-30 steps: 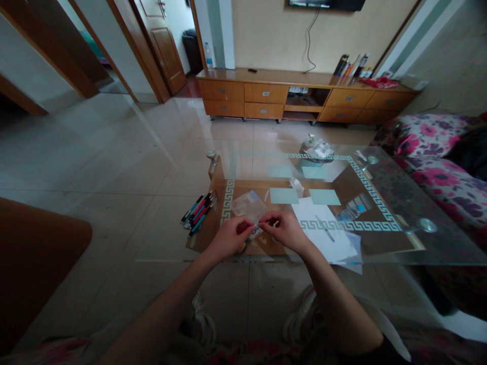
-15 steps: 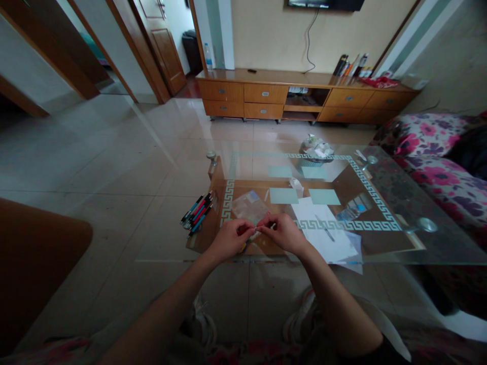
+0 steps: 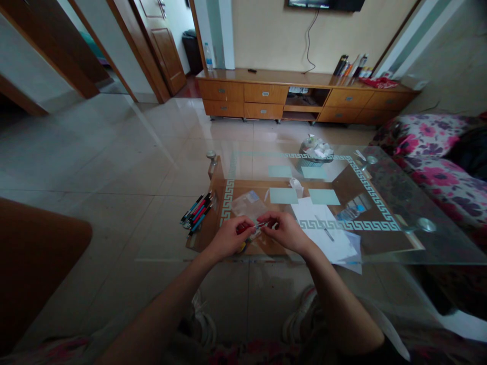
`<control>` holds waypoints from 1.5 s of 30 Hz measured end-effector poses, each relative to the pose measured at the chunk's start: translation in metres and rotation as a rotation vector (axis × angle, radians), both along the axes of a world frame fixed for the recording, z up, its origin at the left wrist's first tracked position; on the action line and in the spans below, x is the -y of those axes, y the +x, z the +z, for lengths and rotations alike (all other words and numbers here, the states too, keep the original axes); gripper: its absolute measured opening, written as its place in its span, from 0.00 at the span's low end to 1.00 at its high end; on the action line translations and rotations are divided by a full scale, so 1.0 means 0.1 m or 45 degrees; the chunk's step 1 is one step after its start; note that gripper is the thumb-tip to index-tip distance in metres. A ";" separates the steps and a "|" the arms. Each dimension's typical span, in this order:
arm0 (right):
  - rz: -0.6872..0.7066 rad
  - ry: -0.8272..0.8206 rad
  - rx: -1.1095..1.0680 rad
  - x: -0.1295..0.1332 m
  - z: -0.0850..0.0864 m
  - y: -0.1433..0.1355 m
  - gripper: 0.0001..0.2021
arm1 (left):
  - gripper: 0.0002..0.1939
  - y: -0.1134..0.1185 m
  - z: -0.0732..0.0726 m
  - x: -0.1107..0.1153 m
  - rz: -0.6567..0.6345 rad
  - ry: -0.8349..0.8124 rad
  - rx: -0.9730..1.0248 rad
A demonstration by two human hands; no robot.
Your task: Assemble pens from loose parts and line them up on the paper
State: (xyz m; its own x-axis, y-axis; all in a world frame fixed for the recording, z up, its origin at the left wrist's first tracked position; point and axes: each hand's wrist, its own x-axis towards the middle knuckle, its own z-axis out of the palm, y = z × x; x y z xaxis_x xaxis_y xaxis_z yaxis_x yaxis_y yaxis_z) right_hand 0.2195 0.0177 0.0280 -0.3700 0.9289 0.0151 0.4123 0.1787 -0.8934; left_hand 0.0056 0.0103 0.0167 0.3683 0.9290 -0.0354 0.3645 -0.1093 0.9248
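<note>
Above the near edge of the glass table [image 3: 380, 253], my left hand [image 3: 233, 234] and my right hand [image 3: 283, 231] meet, both with fingers pinched. Between the fingertips is a small, thin, silvery piece [image 3: 260, 224], too small to name, and both hands grip it. Just beyond them lies a clear plastic bag [image 3: 247, 204]. Something small and yellow [image 3: 242, 247] shows under my left hand. A bundle of pens [image 3: 196, 215] is to the left. White paper sheets [image 3: 315, 246] are to the right of my right hand, with a single pen [image 3: 328, 234] on top.
A clear bottle with a blue cap [image 3: 350, 212] lies right of the paper. A crumpled tissue [image 3: 296, 186] sits behind the bag. Farther back is a full waste basket [image 3: 315, 161]. The flowered sofa [image 3: 433, 177] stands at right, a wooden TV cabinet [image 3: 266, 94] along the wall.
The fingertips of my right hand have shifted slightly right, away from the left ones. More of the thin piece now shows between them. Things on the table stay put.
</note>
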 end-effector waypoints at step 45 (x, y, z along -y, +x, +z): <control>-0.395 -0.153 -0.612 -0.10 0.14 0.08 0.15 | 0.12 -0.03 0.00 -0.02 0.126 0.042 0.010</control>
State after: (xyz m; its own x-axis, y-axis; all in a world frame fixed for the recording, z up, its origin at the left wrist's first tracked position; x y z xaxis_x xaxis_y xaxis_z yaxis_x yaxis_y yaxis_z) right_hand 0.2275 0.0275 0.0424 -0.0578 0.9983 0.0018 -0.0277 0.0002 -0.9996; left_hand 0.0022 0.0125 0.0167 0.2745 0.9616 -0.0018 0.3676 -0.1032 0.9242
